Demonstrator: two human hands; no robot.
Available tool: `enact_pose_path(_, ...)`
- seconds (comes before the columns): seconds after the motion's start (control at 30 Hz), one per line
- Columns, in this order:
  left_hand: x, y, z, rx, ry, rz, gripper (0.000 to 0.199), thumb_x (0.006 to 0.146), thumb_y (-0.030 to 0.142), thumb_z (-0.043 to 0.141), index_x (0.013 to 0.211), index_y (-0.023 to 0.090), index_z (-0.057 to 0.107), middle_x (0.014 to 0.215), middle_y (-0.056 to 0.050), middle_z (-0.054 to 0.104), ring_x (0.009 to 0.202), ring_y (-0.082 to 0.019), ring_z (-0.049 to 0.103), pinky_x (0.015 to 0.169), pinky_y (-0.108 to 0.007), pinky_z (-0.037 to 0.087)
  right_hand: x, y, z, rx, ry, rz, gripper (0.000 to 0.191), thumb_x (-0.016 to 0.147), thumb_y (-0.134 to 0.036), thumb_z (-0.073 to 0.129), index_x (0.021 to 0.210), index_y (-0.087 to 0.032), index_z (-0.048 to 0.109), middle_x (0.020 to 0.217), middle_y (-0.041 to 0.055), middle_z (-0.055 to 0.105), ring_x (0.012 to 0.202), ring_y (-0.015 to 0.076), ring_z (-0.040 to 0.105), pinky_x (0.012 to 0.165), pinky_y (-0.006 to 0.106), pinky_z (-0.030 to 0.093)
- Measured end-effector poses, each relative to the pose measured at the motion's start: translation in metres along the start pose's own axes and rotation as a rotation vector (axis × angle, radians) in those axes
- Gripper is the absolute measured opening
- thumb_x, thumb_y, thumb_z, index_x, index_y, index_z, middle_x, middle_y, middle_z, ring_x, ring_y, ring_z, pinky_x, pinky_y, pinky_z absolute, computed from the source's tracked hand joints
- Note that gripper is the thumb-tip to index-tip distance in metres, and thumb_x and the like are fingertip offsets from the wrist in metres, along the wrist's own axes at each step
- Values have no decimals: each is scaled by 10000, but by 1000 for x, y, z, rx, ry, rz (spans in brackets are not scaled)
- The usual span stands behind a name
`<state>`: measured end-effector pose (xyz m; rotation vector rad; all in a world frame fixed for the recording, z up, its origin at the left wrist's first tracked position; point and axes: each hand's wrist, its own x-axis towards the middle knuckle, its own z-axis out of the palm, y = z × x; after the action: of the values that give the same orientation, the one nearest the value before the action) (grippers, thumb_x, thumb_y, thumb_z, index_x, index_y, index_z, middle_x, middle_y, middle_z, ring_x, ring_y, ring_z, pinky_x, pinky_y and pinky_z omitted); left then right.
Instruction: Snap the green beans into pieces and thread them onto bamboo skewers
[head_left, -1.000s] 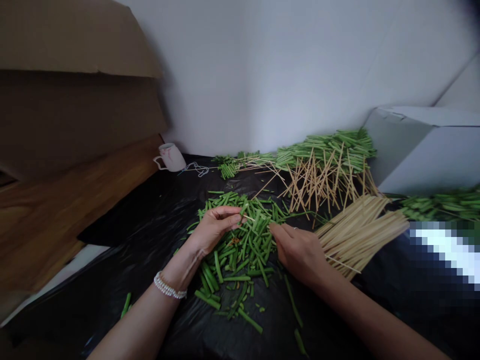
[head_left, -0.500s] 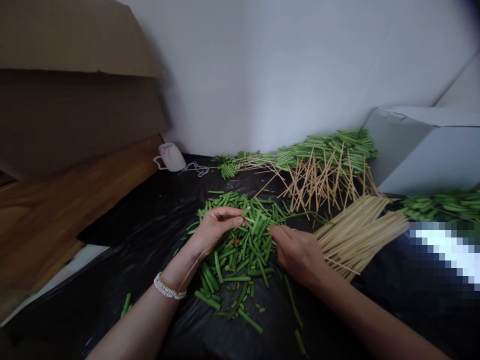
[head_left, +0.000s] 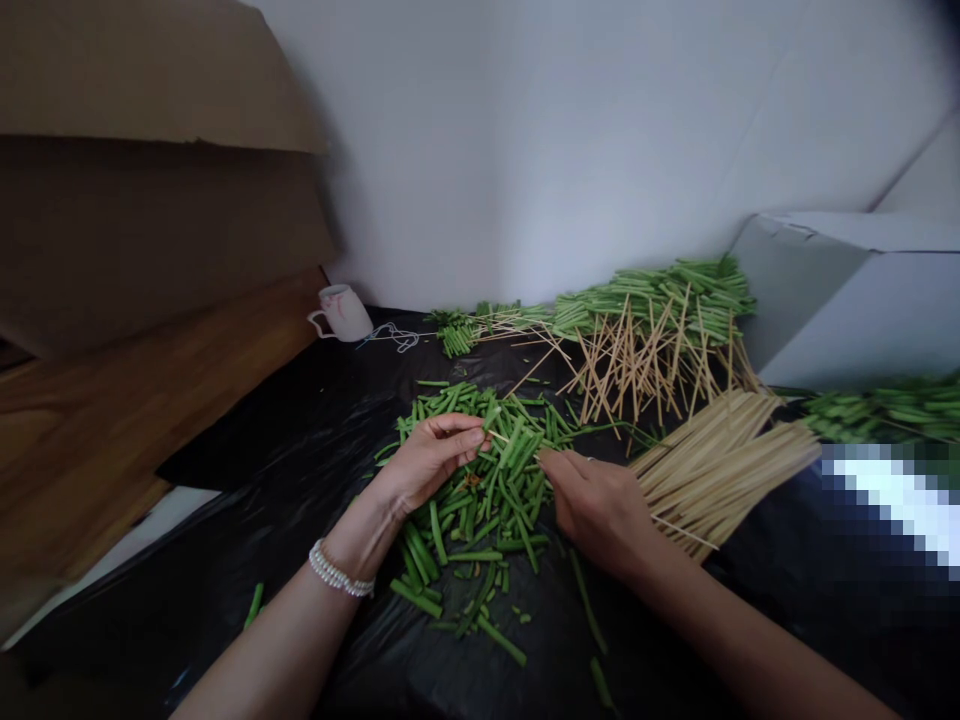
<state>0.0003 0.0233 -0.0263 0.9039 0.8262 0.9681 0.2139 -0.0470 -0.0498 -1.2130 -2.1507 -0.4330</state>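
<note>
My right hand (head_left: 600,505) is closed on one end of a thin bamboo skewer (head_left: 498,437). Cut green stem pieces (head_left: 523,450), which look like garlic shoots or beans, sit side by side along the skewer. At the skewer's other end, the thumb and fingers of my left hand (head_left: 431,460) pinch a short green piece (head_left: 491,415). The tip is partly hidden by these fingers. Both hands are just above a loose heap of cut green pieces (head_left: 469,520). A beaded bracelet circles my left wrist.
Bare skewers (head_left: 720,470) lie in a bundle at right. Behind them, filled skewers (head_left: 675,290) are piled against the wall, sticks outward. A mug (head_left: 345,313) with string beside it stands back left. Black plastic (head_left: 315,420) covers the surface. A cardboard box (head_left: 165,210) rises at left, a white box (head_left: 847,300) at right.
My left thumb and fingers have shifted slightly left, and a little more bare skewer shows beside them. My right hand stays almost still.
</note>
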Motion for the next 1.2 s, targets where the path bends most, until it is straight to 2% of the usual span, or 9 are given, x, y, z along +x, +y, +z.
enact_pose_path(0.27, -1, -2, 1, 22, 4, -19, 309, 482, 233, 939, 718, 142, 763, 677, -28, 744, 635, -105, 676, 656, -191, 501, 0, -1, 0, 2, 0, 3, 274, 814, -12, 409, 860, -164, 632, 673, 12, 610, 550, 150, 497, 557, 295, 280)
enact_pose_path(0.6, -2, -9, 6, 117, -15, -11, 273, 514, 251, 924, 700, 136, 761, 685, -19, 733, 615, -85, 632, 638, -192, 481, 1, -5, 0, 11, 8, -14, 266, 826, -17, 404, 826, -169, 622, 647, 6, 588, 533, 147, 482, 548, 292, 279)
enact_pose_path(0.77, -3, -13, 10, 96, -20, -6, 262, 517, 269, 921, 702, 159, 771, 711, -2, 733, 632, -77, 622, 660, -188, 485, 3, -4, -1, 3, 12, -17, 266, 873, -50, 394, 821, -166, 628, 637, 6, 580, 537, 144, 475, 547, 299, 270)
enact_pose_path(0.93, -2, -9, 9, 159, -43, 61, 239, 562, 272, 902, 736, 165, 779, 704, -3, 725, 633, -78, 605, 676, -194, 476, 2, 0, 0, -13, 11, -34, 273, 920, -87, 391, 943, -143, 658, 660, 8, 595, 552, 143, 488, 560, 297, 280)
enact_pose_path(1.03, 0, -4, 2, 203, -6, 130, 238, 585, 295, 890, 755, 171, 777, 731, -4, 722, 628, -77, 589, 660, -194, 461, 1, 3, 0, -47, 17, -39, 298, 926, -88, 389, 1047, -126, 659, 678, 9, 609, 562, 142, 499, 573, 293, 291)
enact_pose_path(1.2, 5, 15, -19, 427, 160, 287, 321, 730, 460, 761, 818, 151, 767, 782, -54, 734, 721, -145, 630, 713, -248, 474, 1, 6, -1, -74, 13, -6, 275, 907, -90, 427, 1010, -137, 678, 673, 8, 607, 554, 146, 502, 567, 298, 295)
